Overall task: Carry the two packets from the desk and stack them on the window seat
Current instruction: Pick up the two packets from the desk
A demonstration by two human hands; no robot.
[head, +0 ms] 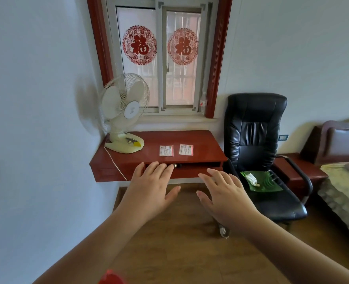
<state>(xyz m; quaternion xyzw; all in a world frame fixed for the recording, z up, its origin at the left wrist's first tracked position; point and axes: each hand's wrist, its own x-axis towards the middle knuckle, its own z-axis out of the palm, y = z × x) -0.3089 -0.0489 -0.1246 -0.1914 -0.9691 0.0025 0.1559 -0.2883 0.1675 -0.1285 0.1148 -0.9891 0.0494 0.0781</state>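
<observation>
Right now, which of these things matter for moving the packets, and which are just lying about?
For the job: left packet, right packet, desk, window ledge, left hand and right hand, both open and empty.

Lying about: fan, office chair, green dish, bed.

Red desk (202, 140): fan (124, 117), left packet (166, 150), right packet (186, 149)

I count two packets (166, 150) (186, 149) on one desk (202, 140). One fan (124, 111), one chair (255, 128), two window decals (139, 44) (183, 46)
</observation>
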